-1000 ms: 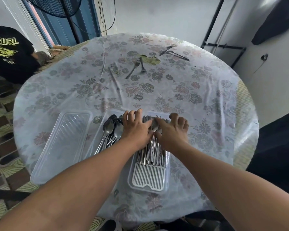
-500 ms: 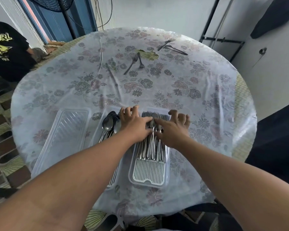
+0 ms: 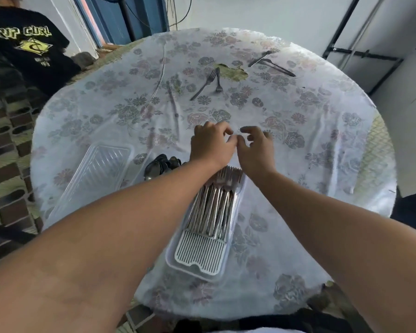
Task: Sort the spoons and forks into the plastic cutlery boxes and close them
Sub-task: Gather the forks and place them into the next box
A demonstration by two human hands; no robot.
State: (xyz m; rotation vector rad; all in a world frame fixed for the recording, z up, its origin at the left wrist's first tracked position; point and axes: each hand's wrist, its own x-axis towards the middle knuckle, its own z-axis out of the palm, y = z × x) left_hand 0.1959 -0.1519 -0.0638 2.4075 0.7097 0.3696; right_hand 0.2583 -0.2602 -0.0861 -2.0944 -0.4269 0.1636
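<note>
A clear plastic box [image 3: 235,212] with a white slotted insert [image 3: 202,253] holds several forks [image 3: 216,203], tines pointing away from me. To its left, the bowls of several spoons [image 3: 160,165] show in a second box that my left forearm mostly hides. My left hand [image 3: 210,146] and right hand [image 3: 256,149] hover side by side just beyond the fork box, above the tablecloth. Their fingers are loosely curled and hold nothing. Two loose forks [image 3: 208,84] lie further out near the table's middle. Another pair of utensils [image 3: 270,63] lies at the far right.
A clear box lid [image 3: 94,179] lies on the round floral-clothed table [image 3: 322,131] left of the spoons. The cloth has a torn hole [image 3: 233,72] by the loose forks. A person in a black shirt [image 3: 27,46] stands at the far left. A black metal rack [image 3: 360,56] stands at the back right.
Both hands have lifted off the forks in the box and moved forward over the bare cloth. The forks stay in the box. My view has tipped downward.
</note>
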